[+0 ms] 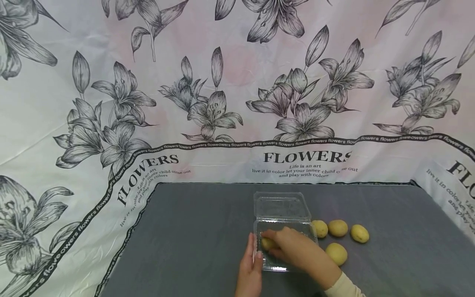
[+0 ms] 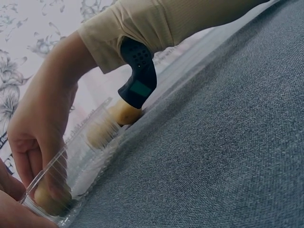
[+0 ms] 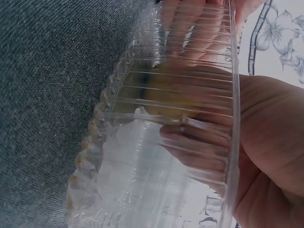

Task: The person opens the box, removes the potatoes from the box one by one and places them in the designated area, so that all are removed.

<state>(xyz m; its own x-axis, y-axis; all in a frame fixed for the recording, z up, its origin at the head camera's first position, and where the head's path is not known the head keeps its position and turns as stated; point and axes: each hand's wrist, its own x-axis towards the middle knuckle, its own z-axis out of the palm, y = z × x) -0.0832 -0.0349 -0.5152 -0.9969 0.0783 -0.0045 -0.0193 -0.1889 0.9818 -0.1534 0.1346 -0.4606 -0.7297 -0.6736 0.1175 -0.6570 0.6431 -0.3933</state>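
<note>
A clear plastic clamshell container sits on the grey cloth with its lid folded back, away from me. My left hand holds the container's left wall, thumb at the rim and fingers along the outside. Reaching in from the right, my right hand grips a yellow potato low inside the container, near its left wall. Through the transparent side, the left wrist view shows that potato under the fingertips. In the right wrist view the ribbed wall stands in front of the fingers and the potato.
Several more yellow potatoes lie just right of the container: one beside its wall, others farther right, and one close to my right forearm. A white flower-printed curtain borders the grey-covered table at the back and sides.
</note>
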